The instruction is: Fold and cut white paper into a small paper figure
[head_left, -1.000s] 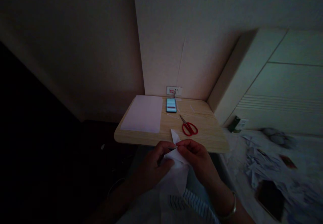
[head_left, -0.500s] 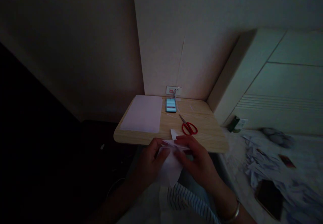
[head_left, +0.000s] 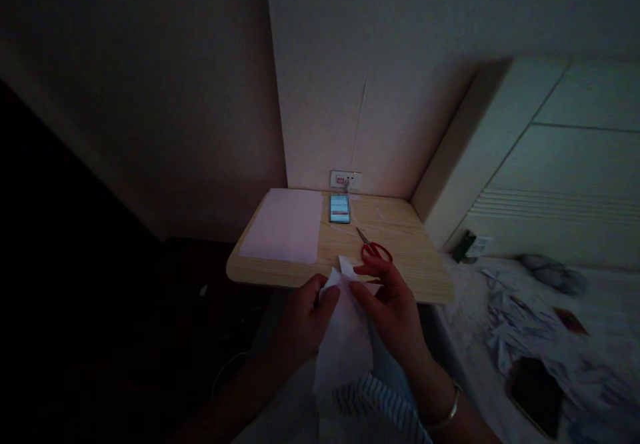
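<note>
Both hands grip the same folded white paper, from where I stand: the left hand has its thumb pressed on the near face at the paper's left side, with its fingers bent behind, and the right hand pinches the upper right part between thumb and fingers, its upper fingers lifted a little. Neither hand is bare of paper.

What matters most is how the paper lies from those two grips. It hangs below them, its long axis running from the fingers down toward the lap, nearly straight along the person's own line, while a peaked corner rises between the thumbs, closer to the left one. Most of its length is therefore loose, its lower end just above a striped cloth. Just past the fingers, a pointed white piece shows at the edge of the wooden tabletop; I can't tell whether it joins the held paper.

Red-handled scissors lie beyond the right hand, the nearer of the two, blades pointing away toward the wall. Its fingers overlap the handles in my view, and contact is unclear. Farther back are a lit smartphone and, to the left, flat white paper.
</note>
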A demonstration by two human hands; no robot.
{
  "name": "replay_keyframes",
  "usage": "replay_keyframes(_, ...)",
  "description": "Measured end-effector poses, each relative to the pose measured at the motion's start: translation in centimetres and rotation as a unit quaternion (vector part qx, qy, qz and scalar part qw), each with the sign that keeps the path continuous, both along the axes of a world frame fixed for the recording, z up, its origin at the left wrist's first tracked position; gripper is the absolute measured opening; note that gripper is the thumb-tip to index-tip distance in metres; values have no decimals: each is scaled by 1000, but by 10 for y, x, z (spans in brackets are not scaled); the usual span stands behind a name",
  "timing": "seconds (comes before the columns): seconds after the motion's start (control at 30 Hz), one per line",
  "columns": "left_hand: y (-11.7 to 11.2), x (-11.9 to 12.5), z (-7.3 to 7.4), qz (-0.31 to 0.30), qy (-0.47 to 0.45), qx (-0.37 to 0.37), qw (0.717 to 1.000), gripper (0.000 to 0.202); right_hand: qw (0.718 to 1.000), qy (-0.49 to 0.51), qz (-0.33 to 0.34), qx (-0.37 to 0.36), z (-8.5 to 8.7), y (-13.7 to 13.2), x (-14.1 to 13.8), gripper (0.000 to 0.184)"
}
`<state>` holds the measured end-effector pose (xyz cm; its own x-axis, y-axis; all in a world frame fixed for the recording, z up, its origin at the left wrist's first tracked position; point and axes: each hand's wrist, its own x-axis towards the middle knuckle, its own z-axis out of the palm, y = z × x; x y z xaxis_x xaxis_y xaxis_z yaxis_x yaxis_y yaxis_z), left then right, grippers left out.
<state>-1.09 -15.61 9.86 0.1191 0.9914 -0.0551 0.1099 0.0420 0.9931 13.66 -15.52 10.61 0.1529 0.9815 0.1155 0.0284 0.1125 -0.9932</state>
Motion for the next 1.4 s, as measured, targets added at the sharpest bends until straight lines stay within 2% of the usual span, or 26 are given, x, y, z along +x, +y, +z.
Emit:
replay_keyframes(0.13,1,1,2,7,-33,-18,999,29,994,78,23,-71,4,-3,-3,29)
replay_keyframes(0.23,1,2,5,-6,-64,-41,997,27,985,116,59,-110,4,-4,-4,34)
replay_keyframes(0.5,-1,-1,14,-18,-112,-99,989,25,979,136,99,-117,2,-6,-5,33)
replay_keyframes(0.63,-1,-3,15,-21,-111,-92,989,23,975,156,95,-128,2,-7,-5,29)
replay_keyframes(0.8,-3,-2,16,9,-100,-73,992,18,977,149,100,-116,2,-7,-4,26)
replay_keyframes(1.1,-6,1,17,11,-92,-26,995,17,971,160,115,-138,3,-9,-6,26)
replay_keyframes(1.23,-8,-2,18,-23,-101,-27,994,12,969,169,110,-141,3,-11,-7,17)
replay_keyframes(1.33,-11,-6,17,-75,-125,-3,989,17,969,179,108,-130,5,-12,-7,13)
replay_keyframes(1.4,-12,-7,17,-86,-130,13,988,13,968,182,112,-130,6,-13,-7,12)
